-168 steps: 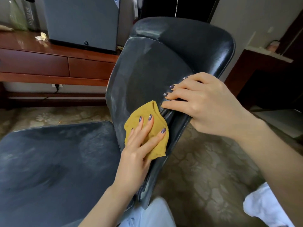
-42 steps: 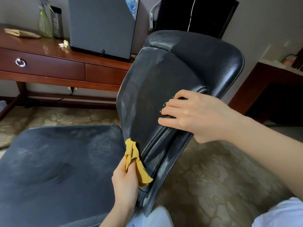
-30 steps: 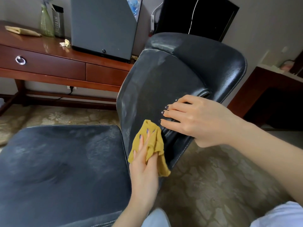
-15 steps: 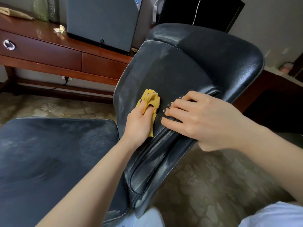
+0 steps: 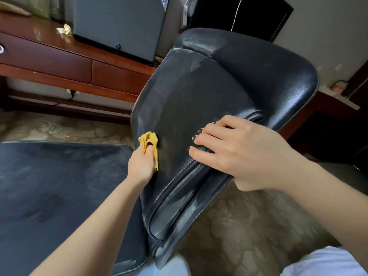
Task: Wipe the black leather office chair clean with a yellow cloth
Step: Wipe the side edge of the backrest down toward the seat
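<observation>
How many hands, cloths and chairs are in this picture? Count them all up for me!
Hands: 2, the left hand and the right hand
Cloths: 1, the yellow cloth
Chairs: 1, the black chair
Total: 4

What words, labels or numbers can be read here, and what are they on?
No text is legible.
The dark upright container on the brown wooden desk: pale vertical lettering, too blurred to read.
The blue-and-white print at the top of the grey box: cut off, unreadable.
The black leather office chair and yellow cloth: no lettering shows.
</observation>
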